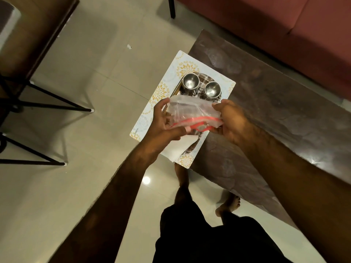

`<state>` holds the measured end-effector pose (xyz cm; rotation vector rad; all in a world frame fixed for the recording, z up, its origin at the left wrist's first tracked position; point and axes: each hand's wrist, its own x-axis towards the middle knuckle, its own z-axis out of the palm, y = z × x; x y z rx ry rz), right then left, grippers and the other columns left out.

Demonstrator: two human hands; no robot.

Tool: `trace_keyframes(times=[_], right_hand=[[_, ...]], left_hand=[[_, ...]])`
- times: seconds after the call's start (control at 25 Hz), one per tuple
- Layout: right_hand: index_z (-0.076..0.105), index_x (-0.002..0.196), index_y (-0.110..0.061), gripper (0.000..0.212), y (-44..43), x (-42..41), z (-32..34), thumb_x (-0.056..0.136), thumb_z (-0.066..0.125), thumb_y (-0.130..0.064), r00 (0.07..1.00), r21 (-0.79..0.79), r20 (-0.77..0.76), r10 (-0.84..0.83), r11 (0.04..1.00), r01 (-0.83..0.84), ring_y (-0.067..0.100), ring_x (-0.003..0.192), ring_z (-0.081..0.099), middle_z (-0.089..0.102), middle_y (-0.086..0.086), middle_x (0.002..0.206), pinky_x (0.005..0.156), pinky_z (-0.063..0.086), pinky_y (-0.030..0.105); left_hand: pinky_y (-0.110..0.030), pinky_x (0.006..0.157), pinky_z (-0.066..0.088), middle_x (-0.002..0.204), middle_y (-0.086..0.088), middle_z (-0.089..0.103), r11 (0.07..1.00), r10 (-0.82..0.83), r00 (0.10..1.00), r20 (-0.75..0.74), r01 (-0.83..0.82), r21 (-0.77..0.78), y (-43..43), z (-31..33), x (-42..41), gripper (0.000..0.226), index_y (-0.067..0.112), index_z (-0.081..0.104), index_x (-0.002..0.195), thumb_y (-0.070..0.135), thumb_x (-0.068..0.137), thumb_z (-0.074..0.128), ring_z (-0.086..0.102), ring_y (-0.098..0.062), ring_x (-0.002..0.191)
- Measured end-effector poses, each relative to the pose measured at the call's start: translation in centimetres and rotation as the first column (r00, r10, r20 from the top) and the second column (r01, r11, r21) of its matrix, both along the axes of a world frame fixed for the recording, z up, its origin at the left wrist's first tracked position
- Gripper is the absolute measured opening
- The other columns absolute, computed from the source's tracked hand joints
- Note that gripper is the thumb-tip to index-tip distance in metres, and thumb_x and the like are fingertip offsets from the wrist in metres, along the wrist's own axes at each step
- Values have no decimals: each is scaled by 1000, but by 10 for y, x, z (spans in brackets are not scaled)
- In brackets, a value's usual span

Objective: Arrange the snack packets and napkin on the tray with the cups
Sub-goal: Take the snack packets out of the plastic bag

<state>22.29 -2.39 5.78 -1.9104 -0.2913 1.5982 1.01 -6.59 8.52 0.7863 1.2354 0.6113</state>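
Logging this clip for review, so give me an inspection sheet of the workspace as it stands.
Surface: dark wooden table, patterned placemat overhanging its edge.
Job's things: steel tray on the placemat; left cup and right cup upright at its far end; white napkin at its near end; clear packet with red strip held above the tray.
Clutter: white scrap on the tiled floor.
Grippers: left hand and right hand each grip an end of the packet.
Cables: nothing seen.
Surroundings: red sofa, chair with black legs.
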Motion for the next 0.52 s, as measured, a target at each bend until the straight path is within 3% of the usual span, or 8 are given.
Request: trace_keyframes(times=[0.08, 0.16, 0.24, 0.36, 0.44, 0.52], right_hand=[[62, 115, -24, 25, -1, 1, 8, 91, 59, -31, 997, 0, -23, 71, 997, -71, 25, 80, 77, 75, 9, 113, 60, 60, 37], [60, 125, -24, 39, -3, 4, 20, 90, 59, -42, 992, 16, -68, 107, 994, -106, 26, 82, 76, 72, 10, 120, 59, 59, 34], [56, 134, -29, 54, -8, 11, 33, 86, 62, -53, 979, 67, -134, 151, 987, -143, 28, 91, 75, 67, 8, 131, 65, 59, 34], [50, 139, -41, 68, -16, 19, 50, 76, 72, -57, 950, 213, -206, 234, 958, -190, 27, 106, 72, 60, -4, 139, 81, 60, 41], [43, 143, -45, 83, -17, 19, 56, 70, 83, -45, 927, 273, -107, 359, 907, -320, 26, 119, 63, 50, -7, 148, 90, 59, 45], [42, 145, -38, 87, -16, 15, 57, 73, 88, -24, 880, 269, 130, 457, 838, -475, 25, 125, 56, 47, -4, 151, 90, 60, 48]], left_hand=[[-28, 85, 58, 132, 4, 55, 986, -116, 977, -178, 136, 101, 2, 4, 6, 61, 35, 47, 130, 26, 81, 81, 59, -17, 119], [-32, 75, 61, 118, 3, 61, 989, -86, 954, -288, 116, 89, 8, 7, 11, 33, 25, 57, 119, 36, 90, 68, 65, -21, 105], [-28, 62, 61, 105, -2, 66, 998, 1, 944, -331, 20, 61, 15, 8, 14, 27, 21, 62, 114, 40, 97, 54, 69, -24, 90], [-23, 52, 58, 104, -3, 68, 997, 73, 936, -345, -72, 16, 22, 10, 19, 31, 21, 64, 120, 39, 102, 46, 68, -19, 80], [-26, 53, 60, 108, -1, 68, 997, 59, 959, -278, -68, -24, 22, 14, 26, 31, 25, 62, 123, 42, 102, 46, 71, -22, 84], [-27, 52, 59, 107, -2, 66, 998, 11, 976, -218, -24, -56, 21, 18, 30, 30, 25, 62, 121, 44, 101, 49, 72, -22, 81]])
